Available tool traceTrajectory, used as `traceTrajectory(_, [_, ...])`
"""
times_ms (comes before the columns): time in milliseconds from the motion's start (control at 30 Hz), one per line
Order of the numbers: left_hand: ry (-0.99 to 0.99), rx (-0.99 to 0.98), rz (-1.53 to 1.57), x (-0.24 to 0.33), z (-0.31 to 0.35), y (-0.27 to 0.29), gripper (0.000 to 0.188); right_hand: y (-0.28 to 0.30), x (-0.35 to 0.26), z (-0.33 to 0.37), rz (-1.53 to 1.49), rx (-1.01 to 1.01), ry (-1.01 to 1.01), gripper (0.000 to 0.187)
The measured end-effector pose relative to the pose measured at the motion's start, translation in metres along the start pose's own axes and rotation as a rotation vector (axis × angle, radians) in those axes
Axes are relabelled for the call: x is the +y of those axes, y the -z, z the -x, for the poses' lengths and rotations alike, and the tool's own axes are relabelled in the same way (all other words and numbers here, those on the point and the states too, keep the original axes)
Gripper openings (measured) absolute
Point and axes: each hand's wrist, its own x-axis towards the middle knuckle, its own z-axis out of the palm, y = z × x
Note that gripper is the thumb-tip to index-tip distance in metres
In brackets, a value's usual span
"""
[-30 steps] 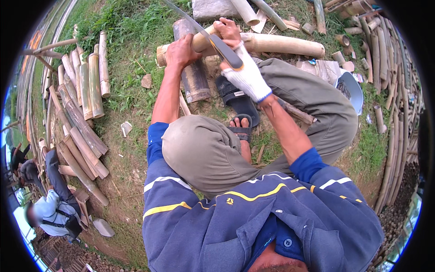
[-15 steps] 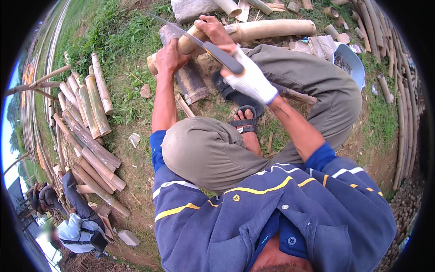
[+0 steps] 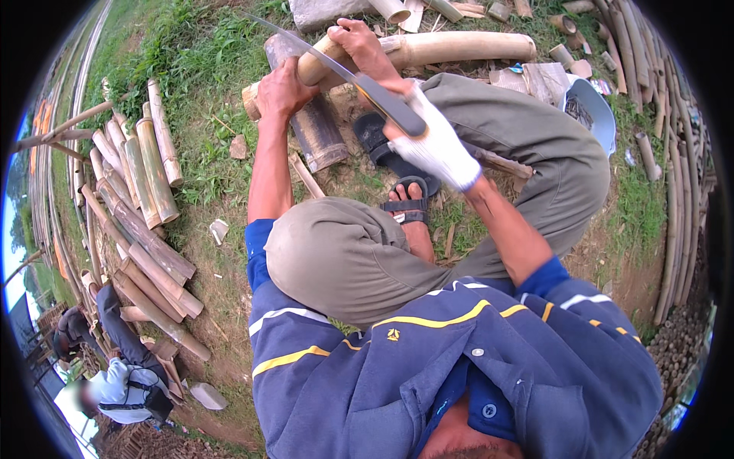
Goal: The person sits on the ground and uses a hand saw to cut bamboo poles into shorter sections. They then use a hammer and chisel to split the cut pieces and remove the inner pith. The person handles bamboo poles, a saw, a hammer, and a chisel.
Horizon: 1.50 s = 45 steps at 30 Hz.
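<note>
My right hand (image 3: 437, 147), in a white knit glove, is closed around the dark grey and orange handle of a handsaw (image 3: 394, 107). The saw's blade slants up to the left, across a short bamboo piece (image 3: 311, 70). Bare and closed, my left hand (image 3: 284, 93) grips that piece on the left of the blade. My bare right foot (image 3: 371, 50) presses on it from the other side. Under it lie a long pale bamboo pole (image 3: 466, 47) and a thick dark bamboo log (image 3: 317, 138). Where the teeth meet the bamboo is too small to make out.
Cut bamboo lengths (image 3: 145, 183) lie in a pile at the left. A black sandal (image 3: 376, 138) rests between my legs. At the right stand a pale blue bucket (image 3: 604, 115) and stacked long poles (image 3: 680, 206). A grey stone (image 3: 329, 11) lies ahead; a person (image 3: 126, 390) sits lower left.
My right hand and the saw have drawn back slightly, down and to the right. My left hand and foot keep their hold on the bamboo. The surroundings have shifted a little leftward.
</note>
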Motion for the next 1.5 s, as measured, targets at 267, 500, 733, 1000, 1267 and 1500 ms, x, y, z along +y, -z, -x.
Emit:
traceTrajectory(267, [-0.035,-0.023,-0.003,-0.004,-0.013,0.009,0.074,-0.011,0.003,-0.005,0.032,0.001,-0.012,0.055])
traceTrajectory(500, [-0.004,0.001,-0.001,-0.004,-0.002,0.007,0.071,0.029,-0.032,0.055,0.043,-0.051,-0.087,0.056])
traceTrajectory(733, [-0.009,-0.063,0.035,0.008,-0.009,0.021,0.068,-0.015,0.009,-0.045,-0.012,-0.077,-0.069,0.048])
traceTrajectory(1000, [0.024,-0.036,0.020,0.003,-0.014,0.016,0.070,0.035,-0.009,0.095,0.086,0.027,-0.023,0.058])
traceTrajectory(1267, [-0.011,-0.079,0.052,0.008,-0.011,0.024,0.068,-0.035,0.026,-0.076,0.112,0.005,0.046,0.047])
traceTrajectory(1500, [0.024,-0.066,0.037,-0.001,-0.009,0.016,0.067,0.044,-0.027,0.098,0.200,-0.050,0.014,0.055])
